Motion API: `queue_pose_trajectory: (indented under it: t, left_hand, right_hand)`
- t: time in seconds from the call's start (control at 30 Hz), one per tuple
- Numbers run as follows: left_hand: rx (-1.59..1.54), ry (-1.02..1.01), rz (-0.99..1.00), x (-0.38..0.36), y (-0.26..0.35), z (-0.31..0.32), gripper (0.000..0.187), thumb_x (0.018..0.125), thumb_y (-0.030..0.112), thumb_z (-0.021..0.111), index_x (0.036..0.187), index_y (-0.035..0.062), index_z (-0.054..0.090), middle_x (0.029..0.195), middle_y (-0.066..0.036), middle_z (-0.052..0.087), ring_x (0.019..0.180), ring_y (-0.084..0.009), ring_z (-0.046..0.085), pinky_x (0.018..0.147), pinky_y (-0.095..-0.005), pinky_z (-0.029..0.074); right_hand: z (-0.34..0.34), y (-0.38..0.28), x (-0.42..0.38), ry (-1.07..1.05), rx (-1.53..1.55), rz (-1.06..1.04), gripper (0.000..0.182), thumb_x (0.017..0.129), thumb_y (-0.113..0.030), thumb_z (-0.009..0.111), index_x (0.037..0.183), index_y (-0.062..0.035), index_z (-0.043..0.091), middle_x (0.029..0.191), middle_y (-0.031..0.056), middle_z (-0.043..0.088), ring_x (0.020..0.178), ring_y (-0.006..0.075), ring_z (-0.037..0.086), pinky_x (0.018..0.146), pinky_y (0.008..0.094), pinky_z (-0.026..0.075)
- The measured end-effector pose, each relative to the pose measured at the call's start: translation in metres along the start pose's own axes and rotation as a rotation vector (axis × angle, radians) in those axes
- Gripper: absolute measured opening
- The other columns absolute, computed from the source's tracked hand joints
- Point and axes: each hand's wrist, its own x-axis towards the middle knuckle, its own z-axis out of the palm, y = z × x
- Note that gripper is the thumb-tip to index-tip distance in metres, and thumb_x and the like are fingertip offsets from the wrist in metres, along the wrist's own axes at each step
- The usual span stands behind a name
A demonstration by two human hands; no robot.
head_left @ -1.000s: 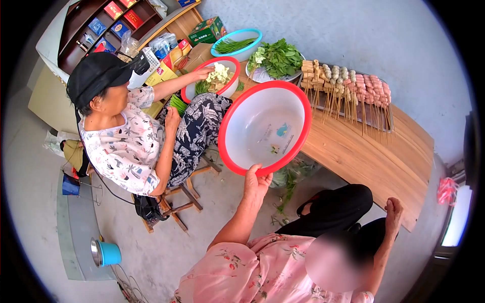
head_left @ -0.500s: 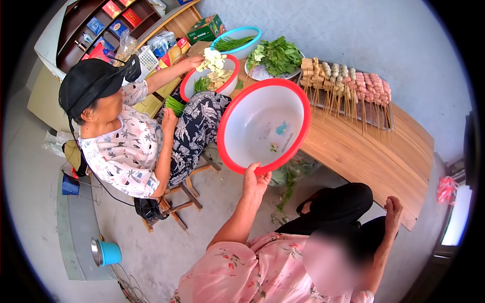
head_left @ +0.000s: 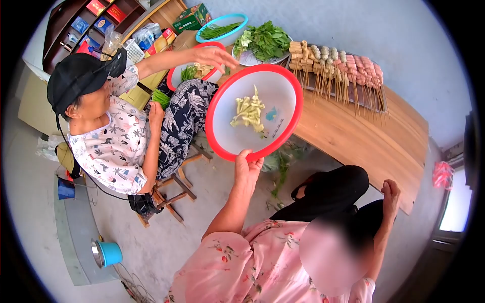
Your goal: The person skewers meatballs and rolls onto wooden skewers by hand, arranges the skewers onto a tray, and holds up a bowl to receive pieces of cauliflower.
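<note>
My left hand (head_left: 247, 169) grips the near rim of a white plastic basin (head_left: 227, 121) with a red rim, thumb on top, tilting it toward me. Pale yellow-green vegetable pieces (head_left: 248, 112) show in a clump over its inside, beside a blue printed figure. A co-worker's open hand (head_left: 214, 58) reaches out above the basin's far left rim. My right hand (head_left: 391, 198), its fingers curled and nothing visible in them, rests over my knee near the table's front edge.
On the wooden table (head_left: 369, 146) stand a tray of skewers (head_left: 336, 70), a plate of leafy greens (head_left: 268, 44), a blue-rimmed basin (head_left: 242, 24) and another red-rimmed basin (head_left: 174, 76). The seated co-worker (head_left: 108, 141) holds green stalks (head_left: 160, 98). A blue bucket (head_left: 110, 253) is on the floor.
The co-worker's hand has left the other basin and come toward mine, letting go of the pale pieces, which now show over my basin. My left hand keeps its grip; my right hand stays put.
</note>
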Motion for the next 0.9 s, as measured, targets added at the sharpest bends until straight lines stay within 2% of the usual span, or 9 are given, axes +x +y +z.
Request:
queue_pose_trajectory:
  t: [0.27, 0.33, 0.67, 0.9]
  left_hand:
    - [-0.001, 0.051, 0.02, -0.01, 0.004, -0.006, 0.009, 0.078, 0.002, 0.055, 0.073, 0.0047, 0.048, 0.061, -0.005, 0.05, 0.051, -0.0165, 0.052, 0.057, -0.0321, 0.052]
    - [-0.001, -0.009, 0.018, -0.005, 0.005, -0.018, 0.01, 0.079, 0.003, 0.053, 0.086, 0.0017, 0.046, 0.079, -0.009, 0.054, 0.069, -0.0207, 0.059, 0.063, -0.0329, 0.053]
    - [0.04, -0.071, 0.027, -0.027, 0.005, -0.035, 0.009, 0.079, 0.002, 0.053, 0.085, 0.002, 0.048, 0.08, -0.008, 0.056, 0.069, -0.0179, 0.059, 0.064, -0.0333, 0.052]
    - [0.032, -0.026, 0.032, -0.034, 0.003, -0.028, 0.01, 0.079, 0.002, 0.054, 0.088, 0.0021, 0.048, 0.08, -0.009, 0.055, 0.069, -0.0211, 0.058, 0.063, -0.032, 0.051]
  right_hand:
    - [-0.001, 0.001, -0.004, -0.015, 0.018, 0.031, 0.022, 0.084, -0.016, 0.055, 0.091, 0.0034, 0.061, 0.075, 0.0132, 0.061, 0.066, 0.0191, 0.06, 0.064, 0.0317, 0.047]
    - [0.0, 0.004, -0.006, -0.018, 0.021, 0.031, 0.022, 0.084, -0.016, 0.055, 0.091, 0.0036, 0.061, 0.075, 0.0133, 0.061, 0.066, 0.0193, 0.059, 0.064, 0.0318, 0.047]
    - [0.009, 0.021, -0.02, 0.005, 0.041, -0.018, 0.021, 0.084, -0.016, 0.055, 0.09, 0.0039, 0.061, 0.073, 0.0137, 0.06, 0.065, 0.0194, 0.058, 0.063, 0.0318, 0.046]
    - [0.004, 0.012, -0.029, 0.021, 0.018, -0.04, 0.02, 0.084, -0.014, 0.055, 0.091, 0.004, 0.061, 0.075, 0.0137, 0.061, 0.065, 0.0203, 0.059, 0.064, 0.0322, 0.046]
